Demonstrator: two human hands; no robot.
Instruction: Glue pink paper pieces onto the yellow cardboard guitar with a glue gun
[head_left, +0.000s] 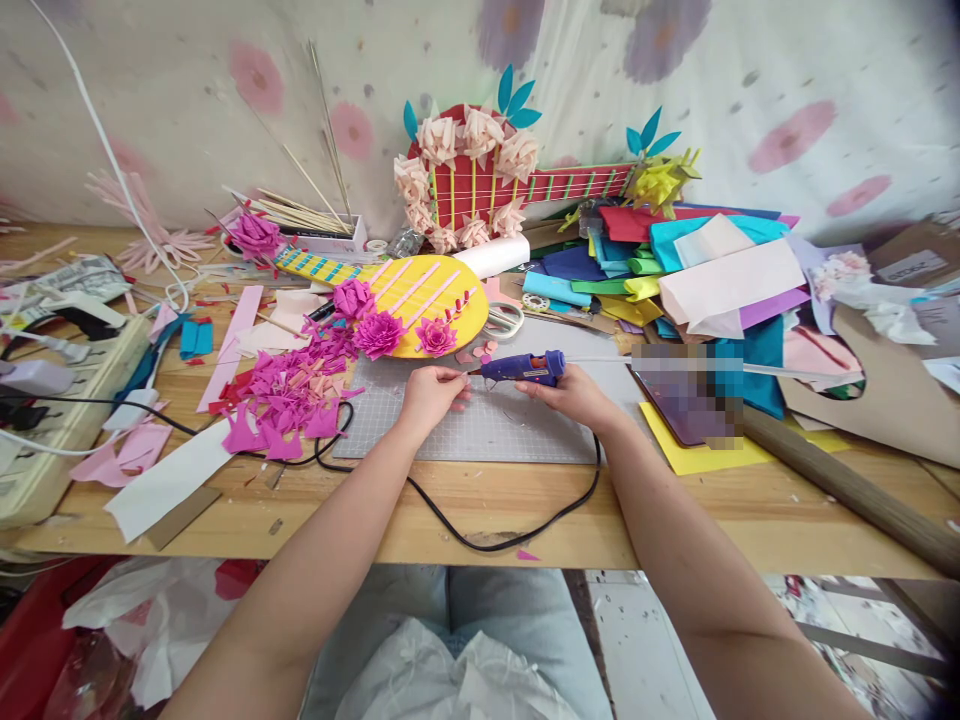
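Glue from the gun [525,369] gripped in the right hand [576,397] is risking burning the left hand [430,394], pinching something tiny beside the nozzle.

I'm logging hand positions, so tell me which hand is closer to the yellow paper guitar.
Left. The left hand sits on the grey cutting mat just below the yellow paper guitar. The right hand holds the blue glue gun, off to the guitar's lower right.

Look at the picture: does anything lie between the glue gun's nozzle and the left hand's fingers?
Nothing visible does. The glue gun, held in the right hand, points its nozzle at the left hand fingertips, with only bare cutting mat beneath the gap.
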